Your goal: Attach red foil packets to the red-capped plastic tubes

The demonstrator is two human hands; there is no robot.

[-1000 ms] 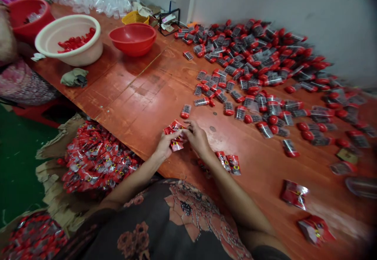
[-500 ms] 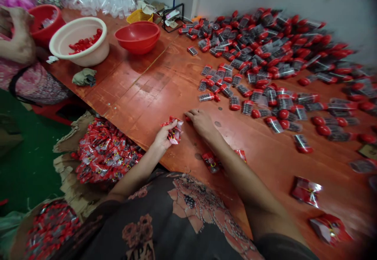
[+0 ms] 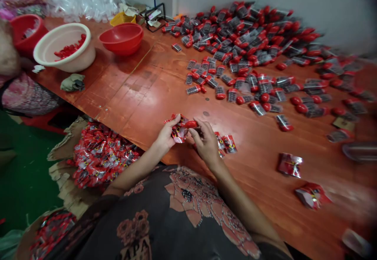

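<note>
1. At the near edge of the orange-red wooden surface [image 3: 138, 99], a heap of red-capped clear tubes [image 3: 235, 36] spreads from the wall toward the person, its nearest tubes well ahead of the hands. Two loose red packets [image 3: 228, 144] lie just beside the right hand [image 3: 207, 144]. Farther off to the left stand a cream plastic basin [image 3: 63, 52] holding red caps, a red bowl [image 3: 120, 38] and a red tub [image 3: 26, 34], with a crumpled cloth [image 3: 72, 82] near the basin.

2. The left hand [image 3: 167, 135] is closed around a crumpled red-and-clear packet [image 3: 178, 132], while the right hand's fingers [image 3: 200, 132] pinch a red-capped tube [image 3: 191, 124] against its top. The hands are close together, just above the surface near its edge. I cannot tell whether the tube is partly inside the packet.

3. The near edge runs just past the left forearm [image 3: 138, 169]. Below it, a torn cardboard box [image 3: 60, 156] holds a heap of sealed red packets [image 3: 103, 156], with a green floor [image 3: 23, 181] beside it. Ahead, a stretch of boards separates the hands from the tubes. To the right, two more red packets [image 3: 289, 164] [image 3: 312, 196] lie well apart from the hands.
</note>
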